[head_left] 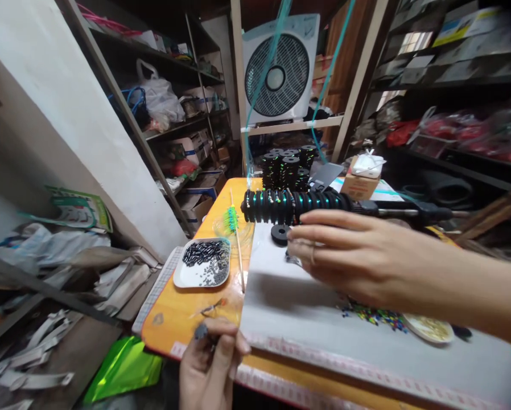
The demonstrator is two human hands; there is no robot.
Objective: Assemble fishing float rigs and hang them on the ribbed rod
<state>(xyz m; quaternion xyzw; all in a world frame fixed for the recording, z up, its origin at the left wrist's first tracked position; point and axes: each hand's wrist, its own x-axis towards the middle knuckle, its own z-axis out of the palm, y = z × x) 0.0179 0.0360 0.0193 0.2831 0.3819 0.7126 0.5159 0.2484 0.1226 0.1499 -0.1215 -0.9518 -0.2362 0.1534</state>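
My left hand (215, 361) is at the table's front edge, its fingers closed round a small dark object that I cannot make out. Over the white sheet (268, 319) reaches my right hand (349, 250), fingers bent and pressed together, blurred; whatever is between its fingertips is hidden. Just beyond those fingers lies a black ridged rod (272, 206) wound with shiny green and silvery bands. A black ring (280, 234) rests on the sheet beside the fingertips. To the left, a white dish (191, 278) holds dark tube beads and small grey pieces.
Stacked black spools (289, 171) stand at the back, near a cardboard box (360, 185). A wooden stick (239, 262) with green thread lies by the dish. Colourful beads (379, 317) and a dish of pale beads (430, 329) are at right. A box fan (276, 74) stands behind.
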